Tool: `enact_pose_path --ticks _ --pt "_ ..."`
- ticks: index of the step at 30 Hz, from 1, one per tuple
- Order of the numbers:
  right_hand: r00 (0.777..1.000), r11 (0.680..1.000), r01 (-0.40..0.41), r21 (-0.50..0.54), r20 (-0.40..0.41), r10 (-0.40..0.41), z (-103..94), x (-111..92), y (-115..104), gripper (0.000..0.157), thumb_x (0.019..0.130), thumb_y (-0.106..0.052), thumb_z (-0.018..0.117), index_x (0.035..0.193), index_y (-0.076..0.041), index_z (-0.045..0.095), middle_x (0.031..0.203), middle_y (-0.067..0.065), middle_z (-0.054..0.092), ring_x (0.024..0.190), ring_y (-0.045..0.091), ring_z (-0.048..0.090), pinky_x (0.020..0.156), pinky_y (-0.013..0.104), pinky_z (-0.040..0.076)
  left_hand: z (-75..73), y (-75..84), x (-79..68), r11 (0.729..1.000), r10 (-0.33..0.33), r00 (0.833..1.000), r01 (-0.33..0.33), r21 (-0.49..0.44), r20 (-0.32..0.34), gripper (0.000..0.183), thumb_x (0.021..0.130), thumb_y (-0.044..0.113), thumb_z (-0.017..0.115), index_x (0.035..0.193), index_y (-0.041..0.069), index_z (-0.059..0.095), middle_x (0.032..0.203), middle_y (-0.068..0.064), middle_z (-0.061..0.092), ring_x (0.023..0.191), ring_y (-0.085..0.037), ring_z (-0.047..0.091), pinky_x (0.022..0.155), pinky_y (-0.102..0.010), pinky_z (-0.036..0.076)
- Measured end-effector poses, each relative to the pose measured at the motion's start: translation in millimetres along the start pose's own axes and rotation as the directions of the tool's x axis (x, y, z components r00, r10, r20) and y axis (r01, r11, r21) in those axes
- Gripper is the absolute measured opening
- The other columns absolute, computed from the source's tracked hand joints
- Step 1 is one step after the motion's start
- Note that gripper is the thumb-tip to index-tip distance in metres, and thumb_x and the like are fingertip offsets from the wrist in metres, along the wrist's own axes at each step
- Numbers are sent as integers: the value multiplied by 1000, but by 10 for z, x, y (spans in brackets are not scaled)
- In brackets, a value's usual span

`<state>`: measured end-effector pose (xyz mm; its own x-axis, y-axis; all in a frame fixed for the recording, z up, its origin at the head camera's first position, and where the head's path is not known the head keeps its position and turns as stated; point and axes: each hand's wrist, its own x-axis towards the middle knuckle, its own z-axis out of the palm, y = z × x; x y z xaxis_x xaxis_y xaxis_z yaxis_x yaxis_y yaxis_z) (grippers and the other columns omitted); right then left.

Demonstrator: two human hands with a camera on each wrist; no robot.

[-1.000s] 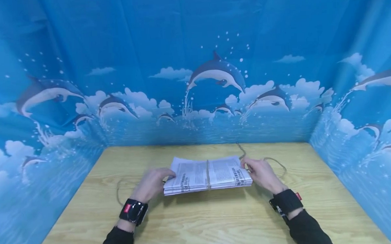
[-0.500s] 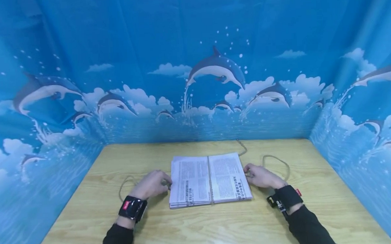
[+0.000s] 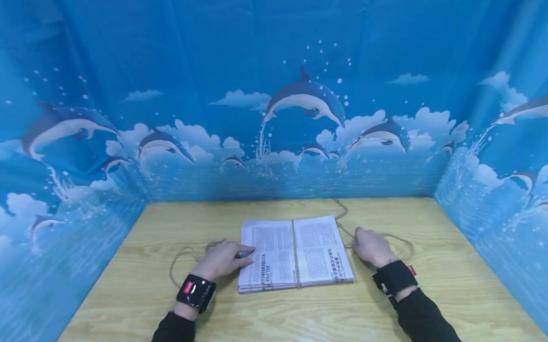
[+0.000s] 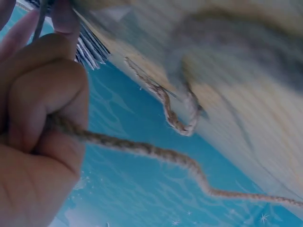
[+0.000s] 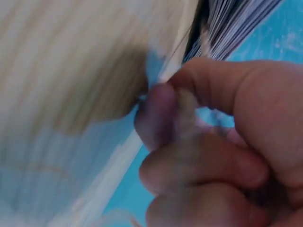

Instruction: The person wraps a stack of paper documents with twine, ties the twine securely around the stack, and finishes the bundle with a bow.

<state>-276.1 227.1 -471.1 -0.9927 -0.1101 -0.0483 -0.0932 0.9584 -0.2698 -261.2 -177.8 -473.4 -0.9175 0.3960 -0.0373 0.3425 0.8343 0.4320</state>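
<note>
On the wooden table [image 3: 124,310] lies the newspaper stack [image 3: 293,253], a rope [image 3: 295,251] around its middle. The left hand [image 3: 223,260] grips one rope end; the right hand [image 3: 371,247] has curled fingers, its hold unclear.

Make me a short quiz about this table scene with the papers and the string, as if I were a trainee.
1. True or false: the flat stack of printed newspapers lies on the light wooden table.
2. What does the left hand grip? A) a pen B) the brown twisted twine C) a cup
3. Fill in: a strand of twine crosses the stack's top along its ____.

Key
1. True; it lies flat between the left hand and the right hand.
2. B; the left wrist view shows fingers curled round the cord.
3. Middle; it runs from far edge to near edge.
</note>
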Motion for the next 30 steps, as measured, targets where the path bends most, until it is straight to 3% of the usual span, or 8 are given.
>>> enact_pose_path --ticks 3,10,13,16,20,23,28,30 --pt "1000 1000 -16 5 -14 16 -50 -23 114 10 94 -10 52 87 -7 60 73 8 56 64 24 52 55 38 40 10 -13 -13 1000 -11 1000 11 -20 10 41 91 41 67 128 25 65 54 7 41 41 -5 31 38 -21 27" --pt "1000 1000 -3 -10 17 3 -179 -48 232 21 87 -14 65 106 -6 70 96 18 63 78 30 59 64 48 48 7 -34 -29 999 -14 1000 15 -52 18 41 91 40 67 128 23 65 55 7 46 42 -5 31 39 -20 27" --pt "993 996 89 29 73 -91 -200 -50 209 32 83 -14 72 114 -7 68 101 17 62 85 30 59 69 49 49 -6 -50 -22 999 -3 1000 4 -47 19 42 91 40 67 129 24 64 54 8 43 42 -5 32 40 -21 28" --pt "969 971 180 154 143 -203 -184 -46 166 37 81 -13 77 115 -5 66 98 11 65 86 25 60 74 44 50 -24 -76 -21 999 25 999 -24 -45 22 45 91 39 67 132 22 63 60 9 48 46 -5 38 45 -22 34" --pt "919 910 291 297 178 -352 -115 -25 90 28 87 -12 71 112 -2 67 94 6 69 83 15 61 74 34 50 -64 -125 -36 997 45 998 -41 -70 49 48 92 29 67 137 15 57 78 4 62 55 -7 46 52 -25 42" --pt "908 894 347 282 138 -396 -73 -7 38 19 94 -9 61 110 -2 68 88 3 69 74 8 57 67 27 47 -99 -145 -47 994 28 998 -22 -111 56 48 93 20 65 138 8 54 87 -2 67 55 -10 49 51 -27 44" --pt "931 924 316 215 120 -346 -52 15 -2 24 98 -5 51 117 -3 67 73 3 62 54 8 45 56 25 39 -120 -139 -2 999 20 999 -18 -51 38 10 96 15 60 101 8 65 78 -3 62 60 -12 51 58 -29 44" --pt "935 932 308 193 120 -334 -44 17 2 28 98 -5 51 123 -2 64 76 4 65 54 9 45 59 27 41 -108 -133 27 1000 22 999 -21 -14 30 9 97 13 59 88 13 62 74 0 59 65 -12 53 63 -32 47"
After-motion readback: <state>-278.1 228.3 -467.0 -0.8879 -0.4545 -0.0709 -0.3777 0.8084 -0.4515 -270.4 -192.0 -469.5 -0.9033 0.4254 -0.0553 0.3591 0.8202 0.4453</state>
